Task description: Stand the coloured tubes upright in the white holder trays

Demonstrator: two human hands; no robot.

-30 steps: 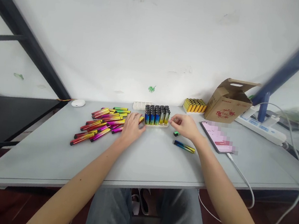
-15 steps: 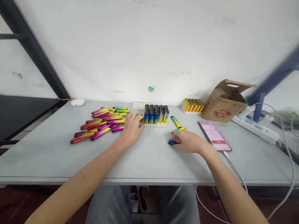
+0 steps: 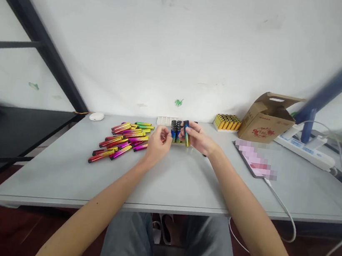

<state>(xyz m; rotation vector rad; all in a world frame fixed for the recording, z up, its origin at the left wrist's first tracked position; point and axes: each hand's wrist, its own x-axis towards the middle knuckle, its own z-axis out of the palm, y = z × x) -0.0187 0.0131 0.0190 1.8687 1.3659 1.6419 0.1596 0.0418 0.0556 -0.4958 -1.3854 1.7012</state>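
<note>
Your table (image 3: 178, 188) reads as a clock face, with the block of upright tubes (image 3: 175, 130) at its centre and twelve toward the wall. The pile of shiny tubes (image 3: 124, 136) spreads loosely around nine, lying flat at mixed angles. The carton (image 3: 261, 125) stands open at about two, with the power strip (image 3: 306, 152) beyond it toward three. The phone (image 3: 250, 158) lies at four, cable attached; keep your right forearm clear of that cable.

Your right hand (image 3: 201, 139) comes in from three, thumb and fingers closed on one blue-and-gold tube (image 3: 187, 135). Your left hand (image 3: 158, 145) sits at eight with its fingers curled beside the block; I cannot tell whether it grips anything. The yellow cylinders (image 3: 227, 122) stand in their tray at two, and the pale tray (image 3: 164, 121) lies at eleven.

The held tube is nearly upright at the block's near right side, its dark end up and tipped slightly toward twelve. Hold it high enough to leave its lower end free, and straighten that lean. Let your left fingertips steady the block lightly, and keep your right knuckles off its neighbours, as upright tubes could topple if nudged.
</note>
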